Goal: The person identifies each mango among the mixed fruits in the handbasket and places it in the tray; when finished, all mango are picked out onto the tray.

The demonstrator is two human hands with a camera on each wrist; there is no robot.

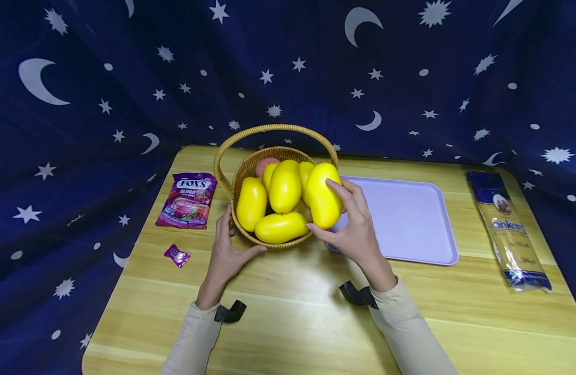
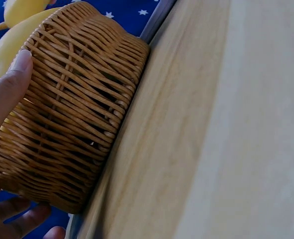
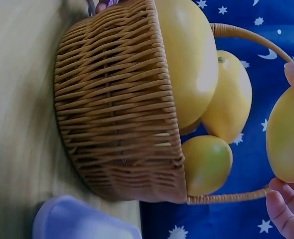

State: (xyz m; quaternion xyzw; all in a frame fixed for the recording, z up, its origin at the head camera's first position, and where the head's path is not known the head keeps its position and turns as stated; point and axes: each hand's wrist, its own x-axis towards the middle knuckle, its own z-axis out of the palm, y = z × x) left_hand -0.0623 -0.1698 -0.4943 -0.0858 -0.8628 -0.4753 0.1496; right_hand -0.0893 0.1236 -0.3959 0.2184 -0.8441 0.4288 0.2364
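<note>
A wicker basket [image 1: 283, 244] with an arched handle holds several yellow mangoes [image 1: 285, 186] and a pinkish round fruit [image 1: 266, 166]. My right hand [image 1: 355, 229] pinches one mango [image 1: 323, 195] between thumb and fingers at the basket's right side; in the right wrist view this mango [image 3: 289, 137] is apart from the basket [image 3: 117, 99]. At the basket's left side, my left hand [image 1: 227, 255] grips the wall, thumb in front and fingers around the side. The left wrist view shows the thumb [image 2: 18, 74] against the weave of the basket [image 2: 72, 104].
A lilac tray [image 1: 410, 224] lies right of the basket, partly behind my right hand. At the far right is a pasta packet [image 1: 510, 234]. A purple candy bag [image 1: 187, 200] and one wrapped candy [image 1: 177, 255] lie on the left. A starry blue cloth [image 1: 288, 78] hangs behind the table.
</note>
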